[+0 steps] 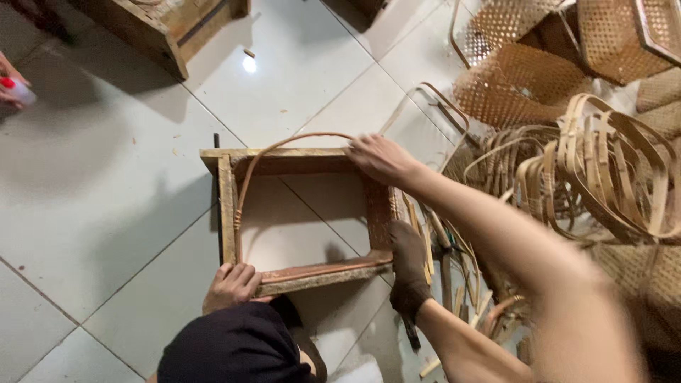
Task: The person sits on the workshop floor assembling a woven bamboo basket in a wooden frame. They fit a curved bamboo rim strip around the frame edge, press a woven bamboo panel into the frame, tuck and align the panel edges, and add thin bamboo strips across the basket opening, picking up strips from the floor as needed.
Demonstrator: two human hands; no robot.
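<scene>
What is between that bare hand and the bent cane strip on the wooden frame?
Nothing visible. The right hand rests on the wooden frame at its far rail, where the cane strip ends. The gloved left hand holds the near right corner, clear of the strip.

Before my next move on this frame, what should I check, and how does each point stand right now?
1. Left hand holding the wooden frame at its near-left corner: ok, fingers curled over the rail.
2. Right hand on the far-right corner, over the cane strip: cannot tell whether it is gripping the strip.
3. Cane strip seated in the far-left corner: not ok, it arcs across that corner.
4. Frame flat on the tile floor: ok.
5. Near-right corner pinned by a dark-covered limb: ok.
6. Loose cane offcuts clear of the right rail: not ok, they lie right beside it.
</scene>
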